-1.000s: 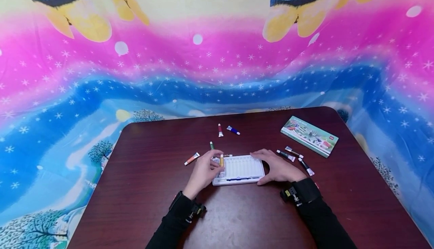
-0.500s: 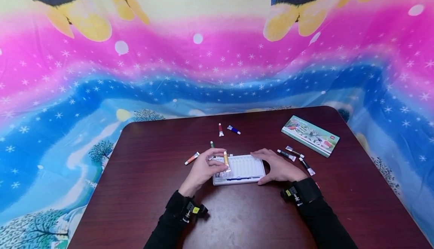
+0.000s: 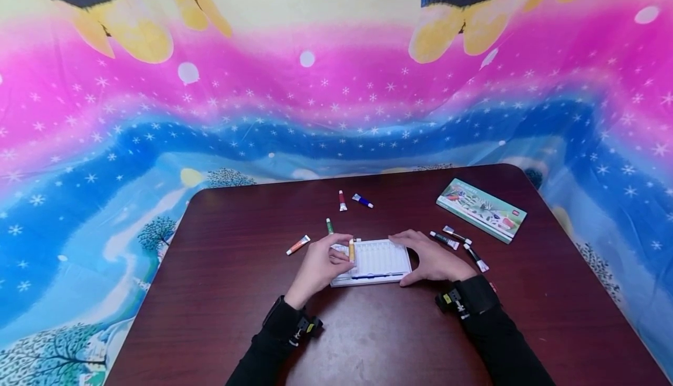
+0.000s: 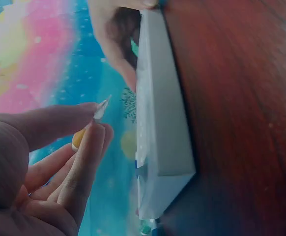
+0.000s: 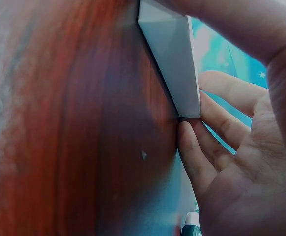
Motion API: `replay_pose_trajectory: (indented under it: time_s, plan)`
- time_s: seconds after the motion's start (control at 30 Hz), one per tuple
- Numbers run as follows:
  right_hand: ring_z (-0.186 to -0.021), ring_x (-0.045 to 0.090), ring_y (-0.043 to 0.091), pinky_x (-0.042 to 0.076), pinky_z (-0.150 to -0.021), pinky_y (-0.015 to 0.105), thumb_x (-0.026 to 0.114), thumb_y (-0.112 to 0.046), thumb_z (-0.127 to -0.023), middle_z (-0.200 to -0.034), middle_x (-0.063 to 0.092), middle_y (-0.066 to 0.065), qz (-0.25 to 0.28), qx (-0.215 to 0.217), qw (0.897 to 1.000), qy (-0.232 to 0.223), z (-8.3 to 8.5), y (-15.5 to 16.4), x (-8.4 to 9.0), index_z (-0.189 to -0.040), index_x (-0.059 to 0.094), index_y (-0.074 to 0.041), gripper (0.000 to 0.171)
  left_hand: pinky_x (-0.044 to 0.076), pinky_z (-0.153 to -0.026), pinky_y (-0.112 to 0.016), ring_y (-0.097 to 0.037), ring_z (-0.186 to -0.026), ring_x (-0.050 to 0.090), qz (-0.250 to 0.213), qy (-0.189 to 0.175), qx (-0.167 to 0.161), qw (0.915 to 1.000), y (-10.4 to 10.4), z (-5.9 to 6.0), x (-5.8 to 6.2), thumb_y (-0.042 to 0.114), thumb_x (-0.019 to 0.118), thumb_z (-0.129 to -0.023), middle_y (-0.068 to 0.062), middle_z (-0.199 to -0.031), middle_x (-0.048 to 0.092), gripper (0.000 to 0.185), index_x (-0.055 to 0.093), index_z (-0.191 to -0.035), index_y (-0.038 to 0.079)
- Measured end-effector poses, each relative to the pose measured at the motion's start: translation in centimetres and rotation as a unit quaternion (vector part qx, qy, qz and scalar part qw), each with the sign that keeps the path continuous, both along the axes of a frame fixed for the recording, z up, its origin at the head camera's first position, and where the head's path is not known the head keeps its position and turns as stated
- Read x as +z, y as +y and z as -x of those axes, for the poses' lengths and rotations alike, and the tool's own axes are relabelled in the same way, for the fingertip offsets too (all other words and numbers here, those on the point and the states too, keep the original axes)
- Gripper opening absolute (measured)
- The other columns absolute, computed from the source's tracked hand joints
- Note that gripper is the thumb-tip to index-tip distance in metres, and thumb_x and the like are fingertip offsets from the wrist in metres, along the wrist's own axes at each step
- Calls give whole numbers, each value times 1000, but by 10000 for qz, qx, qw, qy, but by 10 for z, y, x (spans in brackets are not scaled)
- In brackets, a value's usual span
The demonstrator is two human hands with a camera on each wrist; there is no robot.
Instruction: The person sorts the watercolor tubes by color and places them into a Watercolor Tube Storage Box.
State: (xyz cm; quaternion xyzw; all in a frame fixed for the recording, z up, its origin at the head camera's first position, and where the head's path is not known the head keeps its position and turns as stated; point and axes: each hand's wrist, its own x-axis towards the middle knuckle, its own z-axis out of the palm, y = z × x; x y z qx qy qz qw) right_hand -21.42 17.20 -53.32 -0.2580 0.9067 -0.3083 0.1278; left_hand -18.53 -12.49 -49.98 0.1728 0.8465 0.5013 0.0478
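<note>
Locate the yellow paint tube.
In the head view, the yellow paint tube is pinched in the left hand over the left end of the white tray.

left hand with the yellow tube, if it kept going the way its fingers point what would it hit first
Probably the white tray. The left hand pinches the yellow tube over the tray's left end, fingers pointing across it toward the right hand. How high it is above the tray is unclear.
</note>
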Motion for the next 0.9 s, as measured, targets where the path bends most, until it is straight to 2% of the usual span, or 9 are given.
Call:
replay_pose_trajectory:
  time_s: [0.03,0.37,0.47,0.57,0.63,0.73,0.8,0.9]
  plan:
    - [-123,40,20,42,-98,46,84,-53,-63,-140,43,-1,-5,-2,10000,-1,0,0,0,-147,41,-25,98,55,-66,-22,-7,-79,69,102,57,34,9999,0,2,-6,7,80,-77,-3,-115,65,55,59,-128,12]
    - [-124,39,20,42,-99,45,85,-51,-64,-141,42,-1,13,19,10000,-35,0,1,1,-147,41,-25,98,54,-65,-20,-10,-76,69,381,344,56,9987,1,6,-17,1,79,-76,-9,-110,66,54,60,-126,7]
    - [-124,39,20,42,-99,45,85,-51,-64,-141,42,-1,23,9,10000,-40,0,2,0,-147,40,-25,98,53,-65,-18,-9,-76,69,735,533,130,9958,3,7,-20,3,79,-75,-8,-109,66,54,60,-126,6]
    - [-124,38,20,42,-99,45,85,-50,-63,-141,41,-1,32,3,10000,-53,0,2,1,-147,40,-25,98,53,-67,-17,-7,-76,68,1214,801,190,9892,5,7,-22,5,80,-75,-8,-108,66,54,61,-125,6]
    - [-124,38,21,42,-99,45,85,-50,-64,-141,41,-1,41,7,10000,-50,0,1,1,-147,40,-25,98,53,-69,-20,-7,-77,68,1569,1054,185,9818,7,8,-22,8,81,-74,-7,-106,66,54,61,-124,6]
    - [-125,38,21,42,-99,46,85,-51,-64,-141,41,0,48,22,10000,-46,0,1,1,-147,40,-24,98,51,-76,-29,-13,-87,64,2066,1341,188,9690,9,7,-20,12,81,-73,-6,-107,64,53,63,-122,6]
    - [-125,38,21,42,-99,46,85,-51,-64,-142,41,0,48,26,10000,-46,0,2,0,-147,40,-24,98,49,-81,-34,-18,-95,60,2382,1427,202,9605,10,7,-19,17,80,-73,-6,-109,61,52,64,-121,6]
    - [-125,38,21,41,-99,45,85,-50,-64,-142,41,-1,41,31,10000,-40,0,2,0,-147,40,-24,98,47,-85,-37,-22,-101,54,2655,1297,237,9551,12,7,-18,25,80,-75,-6,-113,57,52,64,-121,8]
